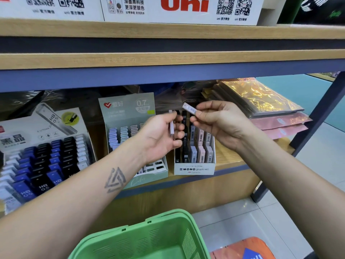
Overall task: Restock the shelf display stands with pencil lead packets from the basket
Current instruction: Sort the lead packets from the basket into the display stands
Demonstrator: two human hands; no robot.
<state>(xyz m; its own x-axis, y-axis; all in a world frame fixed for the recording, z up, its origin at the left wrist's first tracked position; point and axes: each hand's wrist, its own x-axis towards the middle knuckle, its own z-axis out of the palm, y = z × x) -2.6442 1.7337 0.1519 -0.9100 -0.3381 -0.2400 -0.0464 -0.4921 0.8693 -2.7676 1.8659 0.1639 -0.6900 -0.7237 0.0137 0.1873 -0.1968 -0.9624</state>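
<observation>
- While both hands hover over the white MONO display stand (194,168), the step in hand looks like slotting packets into its rows; the lavender column at the front seems the match for the pale packets held, so check colour and grade before dropping either in.
- The left hand (160,135) curls round a slim pale packet (171,128) held upright; the right hand (218,120) pinches a second lead packet (189,108) between thumb and fingertips, tilted, above the stand's back rows.
- Best fed one at a time, I judge: lower the right-hand packet barcode side matching its neighbours, and keep the left clear so it does not knock the black packets standing beside it.
- The green basket (168,238) sits below, near the person's body; what remains in it cannot be told from here.
- The wooden shelf (229,161) carries, largest first, a stepped stand of blue and black HB packets (46,161) at the left, a mint-green 0.7 stand (128,116) in the middle, the MONO stand, and a stack of shiny foil folders (261,98) at the right.
- Above runs another shelf with white uni boxes (183,8); pale floor tiles (233,217) lie beyond the basket.
</observation>
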